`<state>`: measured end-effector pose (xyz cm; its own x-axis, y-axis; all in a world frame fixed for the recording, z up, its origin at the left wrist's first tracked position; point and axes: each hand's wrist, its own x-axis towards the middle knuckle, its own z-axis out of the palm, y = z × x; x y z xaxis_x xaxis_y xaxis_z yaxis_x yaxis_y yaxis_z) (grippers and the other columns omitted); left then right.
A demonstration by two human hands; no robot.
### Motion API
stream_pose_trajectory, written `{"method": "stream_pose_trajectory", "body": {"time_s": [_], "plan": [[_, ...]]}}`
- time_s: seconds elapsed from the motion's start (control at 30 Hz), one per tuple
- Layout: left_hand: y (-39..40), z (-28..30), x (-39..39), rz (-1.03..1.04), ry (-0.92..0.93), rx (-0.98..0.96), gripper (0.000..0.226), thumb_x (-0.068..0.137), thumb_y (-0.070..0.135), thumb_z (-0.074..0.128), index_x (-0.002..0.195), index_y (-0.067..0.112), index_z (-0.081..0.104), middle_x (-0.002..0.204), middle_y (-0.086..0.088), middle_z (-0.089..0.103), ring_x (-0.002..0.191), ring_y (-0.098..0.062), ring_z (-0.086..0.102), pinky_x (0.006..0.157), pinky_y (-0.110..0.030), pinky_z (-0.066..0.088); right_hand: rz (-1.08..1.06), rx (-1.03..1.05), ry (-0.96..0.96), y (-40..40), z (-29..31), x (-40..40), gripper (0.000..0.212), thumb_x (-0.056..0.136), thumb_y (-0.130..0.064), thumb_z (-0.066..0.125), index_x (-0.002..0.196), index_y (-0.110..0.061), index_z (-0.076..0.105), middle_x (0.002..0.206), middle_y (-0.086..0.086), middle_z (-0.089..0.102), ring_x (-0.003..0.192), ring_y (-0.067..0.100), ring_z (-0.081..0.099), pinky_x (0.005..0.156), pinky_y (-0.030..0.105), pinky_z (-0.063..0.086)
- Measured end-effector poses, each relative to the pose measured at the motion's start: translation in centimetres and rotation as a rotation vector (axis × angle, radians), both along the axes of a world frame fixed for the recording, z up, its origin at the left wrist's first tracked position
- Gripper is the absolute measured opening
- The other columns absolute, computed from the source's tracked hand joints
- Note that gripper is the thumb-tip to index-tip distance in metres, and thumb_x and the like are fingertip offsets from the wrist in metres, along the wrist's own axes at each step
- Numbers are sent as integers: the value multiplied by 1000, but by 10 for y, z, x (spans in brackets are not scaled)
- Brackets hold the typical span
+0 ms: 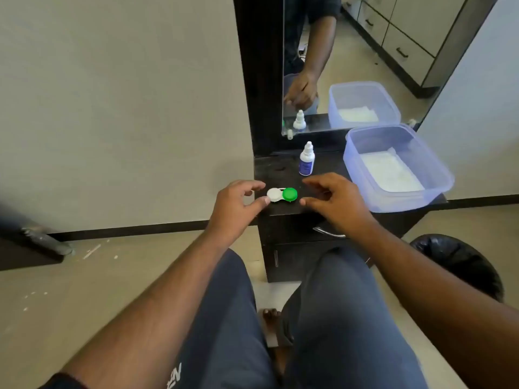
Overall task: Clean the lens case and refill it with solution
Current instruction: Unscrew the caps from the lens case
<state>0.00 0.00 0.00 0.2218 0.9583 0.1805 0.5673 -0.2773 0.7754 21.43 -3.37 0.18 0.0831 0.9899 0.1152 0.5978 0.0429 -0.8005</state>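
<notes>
- The lens case [281, 195] is shown lying flat near the front edge of a dark cabinet top [280, 171], with a white cap [273, 195] on its left well and a green cap [289, 194] on its right well; both caps are on.
- The left hand [234, 204] is seen at the case's left end, fingers curled and parted; the thumb tip is laid against the white cap's front edge, while the forefinger is arched over it, just clear. Nothing is lifted.
- The right hand [334, 200] is held just right of the green cap, fingers loosely spread and bent, empty; contact with the case cannot be made out.
- A small solution bottle [306, 160] with a white nozzle cap and blue label is stood upright behind the case, well apart from both hands.
- A translucent tub [398, 167] holding a white folded cloth is placed at the right of the cabinet top.
- A mirror [365, 51] is mounted behind, in which bottle, tub and an arm are reflected.
- The person's knees are seen below, before the cabinet's drawer handle [328, 233].
</notes>
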Motion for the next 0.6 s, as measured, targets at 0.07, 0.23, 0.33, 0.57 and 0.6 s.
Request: {"method": "stream_pose_trajectory", "body": {"time_s": [0.07,0.23,0.33,0.57,0.6], "plan": [[9,2,5,-28,24,-33,39,83,25,72,121,25,64,109,12,58,95,-3,52,73,-12,40,92,-84,-8,11,-1,-2,55,77,-22,79,128,-22,58,115,-9,57,103,5,57,89,16,44],[29,-6,7,-111,74,-125,50,81,23,73,129,25,59,107,8,60,82,-2,50,68,-11,36,224,-133,-78,37,-15,-6,58,75,-25,80,128,-20,58,117,-6,59,103,5,55,91,18,44],[36,-15,5,-146,105,-132,44,79,21,75,121,23,64,103,9,59,80,-2,51,66,-7,38,244,-93,-129,47,-19,-2,47,73,-26,81,117,-20,66,106,-9,60,94,3,55,87,18,46],[44,-26,6,-214,20,-131,41,72,22,81,112,27,70,97,12,61,74,-1,48,65,-8,37,337,-43,-160,51,-27,6,42,73,-25,81,112,-19,69,100,-5,62,93,11,58,82,21,49],[46,-27,6,-227,18,-139,42,72,22,81,112,27,69,97,12,61,74,1,48,65,-8,37,341,-44,-168,51,-27,6,42,73,-25,81,113,-19,69,101,-5,62,94,11,58,82,21,48]]}}
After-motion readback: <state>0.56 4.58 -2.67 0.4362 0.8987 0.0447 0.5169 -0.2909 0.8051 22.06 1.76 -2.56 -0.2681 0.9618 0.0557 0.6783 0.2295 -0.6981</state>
